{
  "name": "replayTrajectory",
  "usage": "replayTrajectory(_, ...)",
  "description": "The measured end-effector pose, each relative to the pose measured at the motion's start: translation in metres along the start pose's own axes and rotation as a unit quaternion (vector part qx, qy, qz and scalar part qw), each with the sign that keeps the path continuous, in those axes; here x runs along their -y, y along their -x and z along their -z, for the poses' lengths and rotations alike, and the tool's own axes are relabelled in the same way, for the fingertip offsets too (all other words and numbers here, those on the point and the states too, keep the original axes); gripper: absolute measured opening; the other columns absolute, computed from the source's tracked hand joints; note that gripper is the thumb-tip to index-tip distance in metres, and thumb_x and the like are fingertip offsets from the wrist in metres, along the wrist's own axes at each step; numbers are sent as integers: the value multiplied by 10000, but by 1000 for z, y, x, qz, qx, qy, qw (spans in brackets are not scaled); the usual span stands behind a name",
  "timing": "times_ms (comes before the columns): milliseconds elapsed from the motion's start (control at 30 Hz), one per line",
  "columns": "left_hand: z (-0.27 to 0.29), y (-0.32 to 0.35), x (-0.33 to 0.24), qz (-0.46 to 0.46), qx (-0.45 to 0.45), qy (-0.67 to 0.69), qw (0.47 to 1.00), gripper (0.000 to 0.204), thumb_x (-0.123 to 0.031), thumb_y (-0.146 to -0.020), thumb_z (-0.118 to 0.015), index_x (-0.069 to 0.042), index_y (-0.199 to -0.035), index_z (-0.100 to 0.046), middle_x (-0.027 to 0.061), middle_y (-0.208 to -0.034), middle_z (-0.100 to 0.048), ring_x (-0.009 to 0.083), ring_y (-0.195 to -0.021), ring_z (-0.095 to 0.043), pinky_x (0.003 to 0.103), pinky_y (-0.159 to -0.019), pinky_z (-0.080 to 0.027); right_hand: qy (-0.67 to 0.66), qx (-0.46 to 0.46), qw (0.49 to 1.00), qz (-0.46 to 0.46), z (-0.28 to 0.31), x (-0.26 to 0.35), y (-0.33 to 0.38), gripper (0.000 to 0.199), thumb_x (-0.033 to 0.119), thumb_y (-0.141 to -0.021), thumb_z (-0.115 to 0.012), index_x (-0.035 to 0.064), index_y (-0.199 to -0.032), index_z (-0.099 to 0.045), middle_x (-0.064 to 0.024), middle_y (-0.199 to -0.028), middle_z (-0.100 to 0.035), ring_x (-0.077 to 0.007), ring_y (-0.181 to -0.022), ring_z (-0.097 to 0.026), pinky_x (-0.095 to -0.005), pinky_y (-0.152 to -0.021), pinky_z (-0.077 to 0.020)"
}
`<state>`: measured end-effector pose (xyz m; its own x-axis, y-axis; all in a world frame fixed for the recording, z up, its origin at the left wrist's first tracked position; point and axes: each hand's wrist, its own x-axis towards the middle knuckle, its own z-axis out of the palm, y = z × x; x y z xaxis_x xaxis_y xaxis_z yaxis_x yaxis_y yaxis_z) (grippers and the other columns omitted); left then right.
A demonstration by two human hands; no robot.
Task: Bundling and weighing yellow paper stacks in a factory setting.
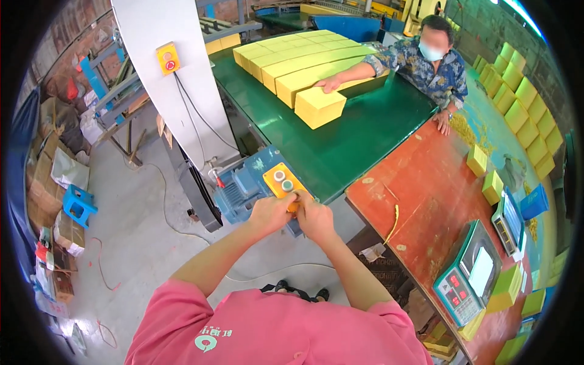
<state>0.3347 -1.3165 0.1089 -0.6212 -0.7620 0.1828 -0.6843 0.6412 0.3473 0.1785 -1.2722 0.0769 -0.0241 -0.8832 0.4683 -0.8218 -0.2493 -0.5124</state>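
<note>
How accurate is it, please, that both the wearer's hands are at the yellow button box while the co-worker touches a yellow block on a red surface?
The surface colour is wrong: the head view shows the yellow block on a green surface. The left hand and right hand are at the button box, and the co-worker's hand touches the block.

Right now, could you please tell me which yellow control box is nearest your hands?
The yellow box with white and green buttons, by the blue motor; the other box, red-buttoned, is on the white pillar.
</note>
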Motion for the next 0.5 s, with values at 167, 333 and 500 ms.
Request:
replayTrajectory(167,-4,-5,-3,-15,-10,-8,1000,377,-263,-765,-711,-158,-1092,-558,123,-756,-676,333,-704,-669,465,-580,-508,12,22,999,-34,0,-7,3,313,144,-874,-552,135,-1185,-522,-132,-727,-662,-332,-651,-662,-459,-549,-513)
replayTrajectory(333,-13,-2,14,-2,-20,7,1000,395,-259,-754,-729,-160,-1099,-564,127,-726,-664,346,-679,-655,477,-583,-489,21,35,999,-31,-11,0,2,369,185,-837,-597,139,-1193,-510,-114,-773,-668,-329,-661,-666,-451,-543,-512)
replayTrajectory(500,-7,-10,-2,21,18,30,999,373,-227,-749,-740,-149,-1073,-572,122,-680,-643,351,-667,-647,469,-575,-477,-12,65,996,-66,1,-4,3,390,195,-819,-619,114,-1182,-501,-124,-810,-681,-338,-687,-667,-455,-582,-518)
